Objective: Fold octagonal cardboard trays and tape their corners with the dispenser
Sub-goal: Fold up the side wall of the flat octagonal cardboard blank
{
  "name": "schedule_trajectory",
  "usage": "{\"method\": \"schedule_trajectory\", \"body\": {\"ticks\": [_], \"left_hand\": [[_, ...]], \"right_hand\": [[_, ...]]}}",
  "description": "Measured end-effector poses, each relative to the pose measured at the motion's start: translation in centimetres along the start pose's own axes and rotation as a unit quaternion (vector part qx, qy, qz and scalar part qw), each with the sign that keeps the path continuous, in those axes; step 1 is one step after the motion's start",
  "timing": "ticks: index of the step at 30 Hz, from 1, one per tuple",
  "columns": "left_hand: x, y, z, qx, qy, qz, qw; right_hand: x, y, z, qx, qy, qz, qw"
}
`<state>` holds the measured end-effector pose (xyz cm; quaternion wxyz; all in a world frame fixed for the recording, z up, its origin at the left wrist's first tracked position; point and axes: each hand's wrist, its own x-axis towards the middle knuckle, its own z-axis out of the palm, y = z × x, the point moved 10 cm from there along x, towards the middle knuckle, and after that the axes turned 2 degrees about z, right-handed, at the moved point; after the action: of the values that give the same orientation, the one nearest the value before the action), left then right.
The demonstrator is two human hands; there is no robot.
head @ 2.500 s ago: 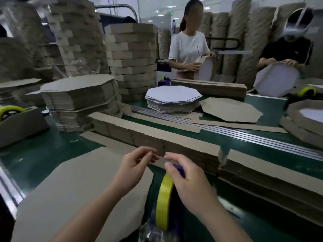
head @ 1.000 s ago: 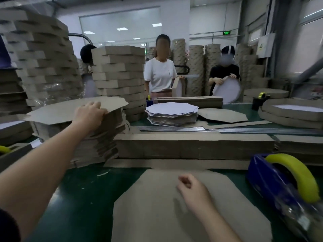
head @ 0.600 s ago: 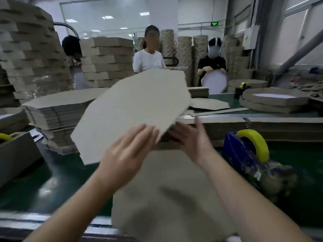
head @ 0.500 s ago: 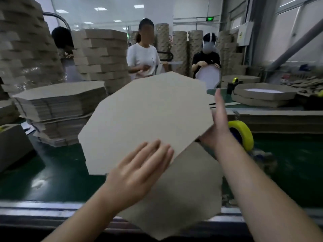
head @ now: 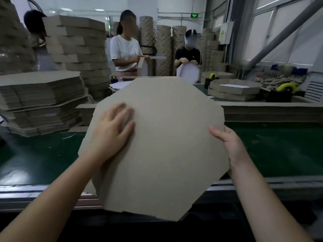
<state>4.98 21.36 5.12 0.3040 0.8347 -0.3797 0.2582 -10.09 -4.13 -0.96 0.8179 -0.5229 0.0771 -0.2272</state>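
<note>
Cardboard sheet [head: 166, 145] nearer, left hand [head: 113, 130] flat

Both arms are bare all the way back from the fingers. The left hand [head: 113, 130] shows its back, with four fingers [head: 122, 110] and a thumb, and the fingertips are smeared by motion blur. Behind them the wrist widens into a bare left forearm [head: 57, 193]. Of the right hand [head: 229, 144] only the thumb and thumb-side edge show, followed by a bare right forearm [head: 262, 198].
</note>
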Motion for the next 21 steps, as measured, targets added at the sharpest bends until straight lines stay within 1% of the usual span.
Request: {"method": "schedule_trajectory", "body": {"ticks": [2,3,4,5,7,8,9,10,11,12,13,14,15,16,17,19,21], "left_hand": [[1.9,-2.8,-0.9,0.048,0.008,-0.102,0.994],[2.5,-4.0,-1.3,0.048,0.002,-0.152,0.987],[2.8,-4.8,-1.5,0.026,-0.006,-0.192,0.981],[3.0,-5.1,-1.6,-0.025,-0.010,-0.223,0.975],[2.7,-3.9,-2.0,-0.196,0.008,-0.251,0.948],[2.5,-2.5,-2.3,-0.253,0.016,-0.238,0.938],[2.2,-1.2,-2.5,-0.277,0.017,-0.224,0.934],[1.9,-0.1,-2.6,-0.292,0.020,-0.210,0.933],[1.4,1.3,-2.7,-0.307,0.025,-0.192,0.932],[0.9,2.8,-2.7,-0.319,0.026,-0.171,0.932],[0.4,4.4,-2.5,-0.331,0.021,-0.151,0.931],[-0.2,5.8,-1.9,-0.335,0.007,-0.133,0.933],[-0.8,7.1,-1.1,-0.332,-0.013,-0.119,0.936],[-1.3,8.2,-0.1,-0.323,-0.035,-0.107,0.940],[-1.8,9.2,1.0,-0.323,-0.054,-0.098,0.940],[-2.6,10.6,3.2,-0.334,-0.087,-0.081,0.935],[-3.4,11.1,4.7,-0.325,-0.103,-0.066,0.938]], "right_hand": [[-0.9,0.0,-1.3,0.005,-0.002,-0.003,1.000],[-1.4,0.2,-2.0,0.004,-0.005,-0.003,1.000],[-2.1,0.4,-2.5,0.000,-0.009,-0.002,1.000],[-2.8,0.4,-3.1,-0.007,-0.011,-0.001,1.000],[-4.1,-0.6,-4.7,-0.030,0.004,-0.006,1.000],[-4.6,-1.7,-5.7,-0.056,0.025,-0.014,0.998],[-5.1,-3.3,-7.0,-0.108,0.057,-0.025,0.992],[-5.5,-5.2,-8.3,-0.198,0.110,-0.038,0.973],[-6.1,-7.6,-9.5,-0.312,0.181,-0.060,0.931],[-6.9,-10.3,-9.5,-0.415,0.237,-0.102,0.872],[-7.7,-12.7,-8.1,-0.490,0.259,-0.163,0.816],[-8.2,-14.1,-5.6,-0.529,0.245,-0.231,0.779],[-8.4,-14.6,-2.6,-0.546,0.203,-0.288,0.760],[-8.4,-14.2,0.5,-0.568,0.151,-0.327,0.740],[-8.1,-13.0,3.2,-0.602,0.099,-0.340,0.715],[-6.7,-9.3,6.5,-0.681,0.024,-0.298,0.669],[-5.3,-5.4,7.1,-0.745,-0.017,-0.246,0.620]]}}
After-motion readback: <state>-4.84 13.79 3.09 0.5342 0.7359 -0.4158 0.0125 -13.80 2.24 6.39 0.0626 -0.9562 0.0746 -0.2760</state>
